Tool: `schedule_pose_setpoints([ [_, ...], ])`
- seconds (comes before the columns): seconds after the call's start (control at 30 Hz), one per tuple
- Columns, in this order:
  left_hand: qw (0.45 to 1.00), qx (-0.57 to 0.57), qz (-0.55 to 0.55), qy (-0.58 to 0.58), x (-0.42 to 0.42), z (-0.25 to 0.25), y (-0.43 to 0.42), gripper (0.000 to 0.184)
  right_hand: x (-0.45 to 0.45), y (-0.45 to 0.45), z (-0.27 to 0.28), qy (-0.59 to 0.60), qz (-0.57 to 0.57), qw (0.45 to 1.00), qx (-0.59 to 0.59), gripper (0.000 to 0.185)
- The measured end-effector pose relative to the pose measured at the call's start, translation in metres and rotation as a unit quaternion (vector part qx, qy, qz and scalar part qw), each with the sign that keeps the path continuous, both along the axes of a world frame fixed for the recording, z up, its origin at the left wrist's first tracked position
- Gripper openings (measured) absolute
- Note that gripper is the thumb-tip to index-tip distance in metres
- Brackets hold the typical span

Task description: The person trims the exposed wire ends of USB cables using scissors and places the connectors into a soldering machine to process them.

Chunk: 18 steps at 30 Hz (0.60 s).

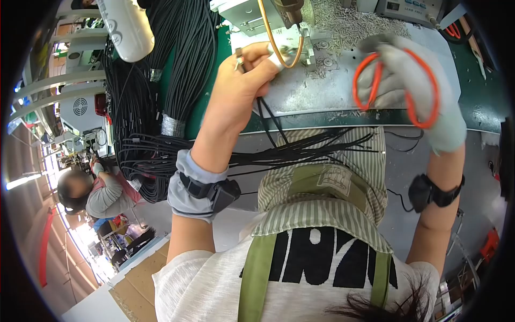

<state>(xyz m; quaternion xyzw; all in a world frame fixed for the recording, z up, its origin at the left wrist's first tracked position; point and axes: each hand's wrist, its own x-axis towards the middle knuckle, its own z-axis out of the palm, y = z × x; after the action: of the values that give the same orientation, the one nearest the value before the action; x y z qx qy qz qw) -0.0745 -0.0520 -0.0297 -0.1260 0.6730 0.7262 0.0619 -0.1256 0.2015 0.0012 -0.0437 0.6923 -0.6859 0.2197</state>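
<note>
Near the metal fixture (308, 51), my left hand (247, 75) is closed round black cables (271, 121) that hang below it; a small metal-ended piece sticks up between its fingers. White wrapping covers one fingertip. My right hand (410, 80), in a pale glove, is bent round orange-handled pliers (431, 80) on the right, its fingers partly blurred. The dark head of this tool shows at its upper left. An orange-brown tube (268, 32) loops down beside my left fingertips.
Thick black cable bundles (185, 70) hang at the left, and more cables lie across my lap. Small metal scraps (365, 27) cover the back of the white work plate (343, 96). A soldering unit (410, 8) stands behind. Another person (107, 196) sits far left.
</note>
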Motion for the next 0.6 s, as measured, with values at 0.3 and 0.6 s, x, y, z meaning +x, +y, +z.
schedule_pose_setpoints([
  [0.3,0.997,-0.052,-0.045,0.032,-0.036,0.008,0.007,0.022,-0.047,-0.053,-0.013,0.035,0.179,0.978,0.106,0.027],
  [0.6,0.976,-0.188,-0.071,0.083,-0.035,0.005,0.006,0.030,-0.051,-0.054,-0.013,0.068,0.219,0.969,0.091,0.024],
])
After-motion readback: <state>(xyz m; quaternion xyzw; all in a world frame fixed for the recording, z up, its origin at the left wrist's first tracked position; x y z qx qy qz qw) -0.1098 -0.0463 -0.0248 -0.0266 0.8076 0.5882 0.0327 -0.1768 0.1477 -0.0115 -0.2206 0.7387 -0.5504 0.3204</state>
